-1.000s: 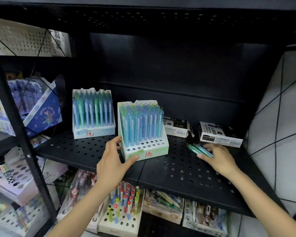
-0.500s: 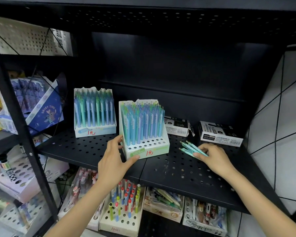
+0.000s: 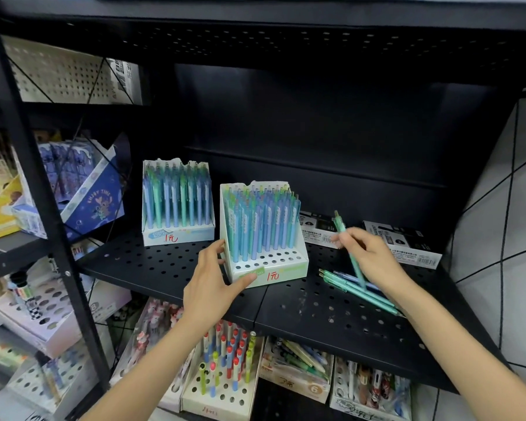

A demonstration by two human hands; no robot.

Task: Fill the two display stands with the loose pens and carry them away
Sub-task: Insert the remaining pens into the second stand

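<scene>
Two white display stands sit on the black perforated shelf (image 3: 170,268). The near stand (image 3: 268,262) holds many blue and green pens, with empty holes along its front rows. My left hand (image 3: 210,284) grips its front left corner, thumb along the front face. The far stand (image 3: 176,205) at the back left is packed with pens. My right hand (image 3: 374,262) pinches one teal pen (image 3: 343,235), held nearly upright just right of the near stand. Several loose teal and blue pens (image 3: 356,287) lie on the shelf below that hand.
Two black-and-white boxes (image 3: 407,244) lie at the back right of the shelf. A black upright post (image 3: 43,208) frames the left side. Below the shelf stand more pen boxes (image 3: 225,372). A white tiled wall (image 3: 504,208) is to the right.
My right hand has lifted one teal pen off the shelf and raised it upright, leaving the other loose pens lying behind. My left hand stays on the near stand.
</scene>
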